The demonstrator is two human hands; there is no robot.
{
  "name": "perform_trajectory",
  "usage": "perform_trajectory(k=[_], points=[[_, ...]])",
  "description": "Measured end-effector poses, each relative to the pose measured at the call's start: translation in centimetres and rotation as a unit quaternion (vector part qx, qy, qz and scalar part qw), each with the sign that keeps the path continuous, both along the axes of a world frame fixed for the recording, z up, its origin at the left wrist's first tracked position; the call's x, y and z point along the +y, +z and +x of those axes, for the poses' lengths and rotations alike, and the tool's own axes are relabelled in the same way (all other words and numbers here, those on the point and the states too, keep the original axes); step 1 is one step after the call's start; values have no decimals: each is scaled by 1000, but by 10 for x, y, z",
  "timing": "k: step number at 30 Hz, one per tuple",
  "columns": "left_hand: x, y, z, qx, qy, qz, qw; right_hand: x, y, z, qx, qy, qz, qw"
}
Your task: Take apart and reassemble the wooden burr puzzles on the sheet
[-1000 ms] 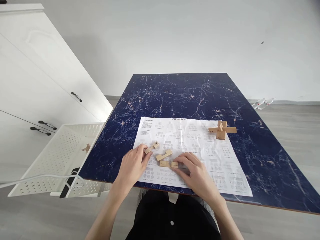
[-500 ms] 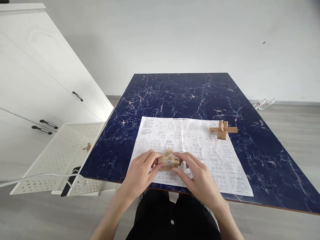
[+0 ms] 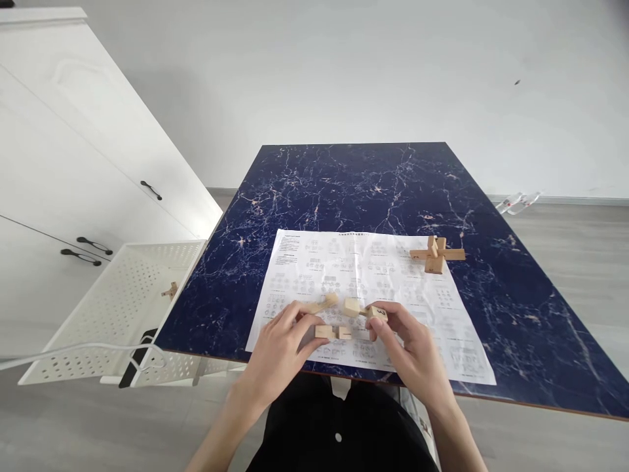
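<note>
My left hand [image 3: 278, 347] pinches a notched wooden puzzle piece [image 3: 323, 332] between thumb and fingers, low over the printed sheet [image 3: 344, 282]. A second wooden piece [image 3: 331, 299] reaches out past its fingertips on the far side; whether those fingers grip it or only touch it I cannot tell. In my right hand [image 3: 413, 347] is a puzzle piece [image 3: 351, 306] with a narrow middle and the mark "3" on its near end, pinched by thumb and fingers. A gap separates it from the left-hand pieces.
An assembled wooden cross [image 3: 435, 265] stands on the sheet's right edge, on the blue marbled table [image 3: 334, 190]. Left of the table is a white perforated basket [image 3: 98, 301] with a small wooden piece [image 3: 170, 290] inside. A white cable [image 3: 88, 345] crosses the basket, near a white cabinet [image 3: 73, 151].
The pieces held close together between both hands have come apart. My right hand has moved right with the piece marked "3", while my left hand keeps the notched piece.
</note>
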State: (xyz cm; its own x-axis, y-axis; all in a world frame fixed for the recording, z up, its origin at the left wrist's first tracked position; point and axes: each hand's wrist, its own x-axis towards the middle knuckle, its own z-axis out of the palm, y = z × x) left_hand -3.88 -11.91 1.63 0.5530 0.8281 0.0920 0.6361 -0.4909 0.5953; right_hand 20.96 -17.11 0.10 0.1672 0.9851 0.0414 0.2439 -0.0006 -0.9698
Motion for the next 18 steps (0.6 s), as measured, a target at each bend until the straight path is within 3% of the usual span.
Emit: perform_trajectory(k=[4,8,13,16,18], points=[[1,13,6,-134,23,-142,980,3,6,-15,151,54,-13,987],[0,12,16,-287,72,-305,905,4,9,-29,236,75,-31,968],[-1,4,24,-416,178,-347,821,4,9,-33,268,77,-35,960],[0,8,26,-454,216,-416,758,4,7,-30,254,70,-41,964],[2,14,25,-455,227,-453,732,3,7,-28,253,62,-44,965]])
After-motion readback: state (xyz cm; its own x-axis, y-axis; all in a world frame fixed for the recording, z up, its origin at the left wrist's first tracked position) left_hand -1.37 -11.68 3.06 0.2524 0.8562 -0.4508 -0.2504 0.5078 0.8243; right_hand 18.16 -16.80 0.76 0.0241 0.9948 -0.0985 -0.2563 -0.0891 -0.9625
